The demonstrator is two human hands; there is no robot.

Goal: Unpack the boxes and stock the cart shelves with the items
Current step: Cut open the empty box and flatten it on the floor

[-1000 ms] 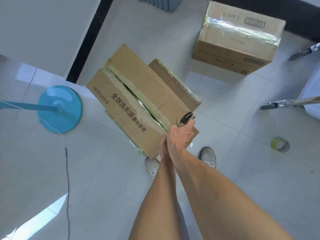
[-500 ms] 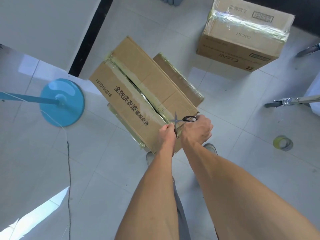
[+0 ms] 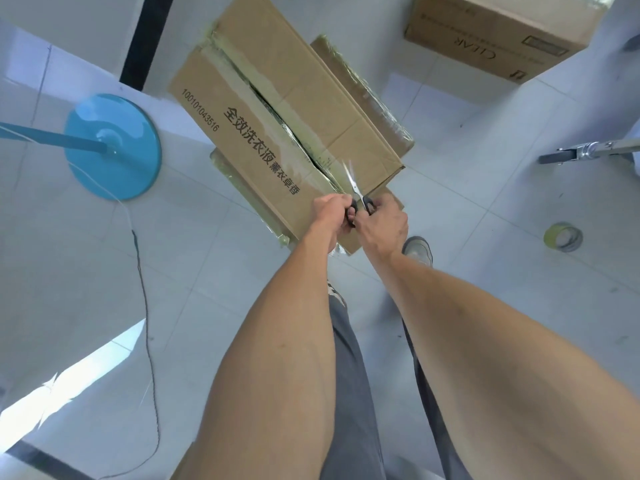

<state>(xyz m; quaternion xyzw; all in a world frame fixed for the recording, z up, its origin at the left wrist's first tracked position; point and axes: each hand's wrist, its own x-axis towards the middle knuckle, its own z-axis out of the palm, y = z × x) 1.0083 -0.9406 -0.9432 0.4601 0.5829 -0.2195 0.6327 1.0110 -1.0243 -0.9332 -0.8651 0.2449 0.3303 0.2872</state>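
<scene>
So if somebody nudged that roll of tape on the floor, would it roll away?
Probably not. The tape roll seems to lie flat on the tiled floor, its hole facing up, so a nudge would likely just slide it. It looks small and probably light. Stood on edge, it could roll.

Brown cardboard box on pale floor tiles, printed with black Chinese characters and a number, top seam taped and split open along the middle. Stacked on another taped box beneath. Scissors at the near end of the seam, blades pointing away. Second sealed box well apart, top right.
</scene>
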